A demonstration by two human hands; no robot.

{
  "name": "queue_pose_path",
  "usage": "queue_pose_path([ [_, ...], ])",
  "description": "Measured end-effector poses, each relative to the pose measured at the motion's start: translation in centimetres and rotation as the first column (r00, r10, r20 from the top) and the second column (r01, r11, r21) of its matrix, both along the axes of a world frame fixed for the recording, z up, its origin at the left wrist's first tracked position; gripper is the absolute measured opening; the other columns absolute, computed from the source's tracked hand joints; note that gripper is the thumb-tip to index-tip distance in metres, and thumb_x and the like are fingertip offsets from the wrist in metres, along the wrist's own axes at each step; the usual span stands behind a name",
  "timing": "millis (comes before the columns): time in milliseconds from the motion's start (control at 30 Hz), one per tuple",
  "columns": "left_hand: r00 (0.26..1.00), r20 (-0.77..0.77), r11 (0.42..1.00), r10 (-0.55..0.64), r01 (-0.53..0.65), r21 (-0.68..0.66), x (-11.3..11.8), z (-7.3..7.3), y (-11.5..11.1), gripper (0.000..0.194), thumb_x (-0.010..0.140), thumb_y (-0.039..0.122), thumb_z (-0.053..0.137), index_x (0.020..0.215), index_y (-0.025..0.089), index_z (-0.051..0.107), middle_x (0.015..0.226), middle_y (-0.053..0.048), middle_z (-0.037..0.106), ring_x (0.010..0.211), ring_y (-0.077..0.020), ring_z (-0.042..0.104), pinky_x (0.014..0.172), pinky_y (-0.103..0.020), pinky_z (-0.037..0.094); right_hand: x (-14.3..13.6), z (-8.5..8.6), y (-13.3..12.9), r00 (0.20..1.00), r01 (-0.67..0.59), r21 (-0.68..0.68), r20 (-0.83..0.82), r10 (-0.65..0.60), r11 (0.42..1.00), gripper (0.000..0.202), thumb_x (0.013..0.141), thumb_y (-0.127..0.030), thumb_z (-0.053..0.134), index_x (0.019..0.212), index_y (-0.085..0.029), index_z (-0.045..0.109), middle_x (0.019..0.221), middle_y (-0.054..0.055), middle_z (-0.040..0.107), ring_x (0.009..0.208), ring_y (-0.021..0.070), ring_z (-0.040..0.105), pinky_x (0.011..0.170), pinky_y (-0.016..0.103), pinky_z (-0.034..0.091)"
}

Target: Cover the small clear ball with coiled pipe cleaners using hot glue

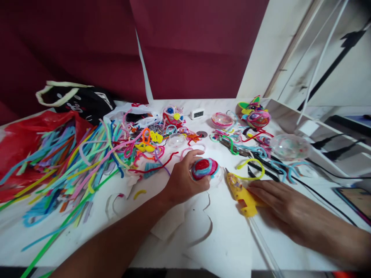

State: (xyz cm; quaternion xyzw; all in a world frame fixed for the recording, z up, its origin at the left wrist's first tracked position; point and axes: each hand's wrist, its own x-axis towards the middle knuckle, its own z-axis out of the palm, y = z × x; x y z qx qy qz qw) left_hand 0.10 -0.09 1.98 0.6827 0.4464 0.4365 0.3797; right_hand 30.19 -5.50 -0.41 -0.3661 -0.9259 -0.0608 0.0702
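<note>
My left hand (182,179) is closed around a small clear plastic ball (205,169), its thumb and fingers at the sides. Coiled red and light blue pipe cleaner covers the ball's top. To the right, my right hand (285,204) grips the handle of a yellow hot glue gun (242,197); the handle is mostly hidden under the fingers. The nozzle points up and left, close to the ball but apart from it. A long translucent glue stick (265,247) sticks out of the gun's rear. Just beyond the gun lies a bent yellow pipe cleaner (262,170).
Loose pipe cleaners (95,162) spread from a red plastic bag (43,131) on the left. Decorated balls (257,117), a white digital clock (197,114) and a clear plastic shell (290,147) stand at the back. Black cables (321,189) and a phone (355,200) lie right.
</note>
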Motion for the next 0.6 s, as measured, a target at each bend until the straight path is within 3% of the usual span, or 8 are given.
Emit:
queue_pose_path([
  [100,1.000,-0.018,1.000,-0.001,0.001,0.012,0.0,0.1,-0.1,0.058,0.063,0.017,0.066,0.119,0.017,0.050,0.097,-0.006,0.069,0.078,-0.0158,0.065,0.074,-0.028,0.054,-1.2,-1.0,0.3,0.999,0.033,0.051,0.019,-0.034,0.998,0.044,0.089,-0.014,0.044,0.132,-0.010,0.053,0.129,0.019,0.063,0.115,0.0323,0.063,0.092,0.053,0.057],
  [267,0.998,-0.062,0.999,0.015,-0.013,0.042,-0.2,-0.1,0.1,0.057,0.064,0.018,0.067,0.119,0.017,0.050,0.101,-0.008,0.069,0.085,-0.0183,0.067,0.077,-0.029,0.054,-2.3,-0.8,0.6,0.996,0.069,-0.016,-0.053,-0.070,0.997,0.040,0.081,-0.011,0.047,0.121,-0.010,0.057,0.117,0.020,0.063,0.098,0.0286,0.067,0.081,0.044,0.061],
  [367,0.996,-0.078,0.998,0.031,-0.026,0.063,-0.4,-0.3,0.3,0.058,0.064,0.018,0.067,0.119,0.018,0.051,0.103,-0.008,0.069,0.088,-0.0183,0.068,0.076,-0.026,0.053,-2.0,-0.6,0.6,0.989,0.074,-0.022,-0.125,-0.076,0.997,0.043,0.079,-0.011,0.050,0.121,-0.010,0.054,0.119,0.021,0.060,0.099,0.0299,0.067,0.079,0.042,0.062],
  [500,0.992,-0.107,0.995,0.064,-0.054,0.086,-0.5,-0.6,0.5,0.058,0.064,0.018,0.068,0.120,0.020,0.051,0.103,-0.006,0.070,0.086,-0.0174,0.068,0.072,-0.025,0.053,-1.7,1.3,0.5,0.957,0.070,-0.132,-0.272,-0.104,0.989,0.047,0.078,-0.015,0.059,0.124,-0.021,0.052,0.121,0.015,0.061,0.106,0.0295,0.066,0.085,0.038,0.061],
  [600,0.991,-0.118,0.993,0.069,-0.057,0.106,-0.5,-0.9,0.7,0.059,0.064,0.017,0.067,0.120,0.021,0.050,0.100,-0.004,0.071,0.080,-0.0162,0.068,0.071,-0.025,0.054,-1.6,3.2,0.6,0.895,0.038,-0.137,-0.435,-0.095,0.990,0.039,0.080,-0.025,0.062,0.118,-0.030,0.055,0.113,0.011,0.067,0.100,0.0307,0.070,0.075,0.035,0.063],
])
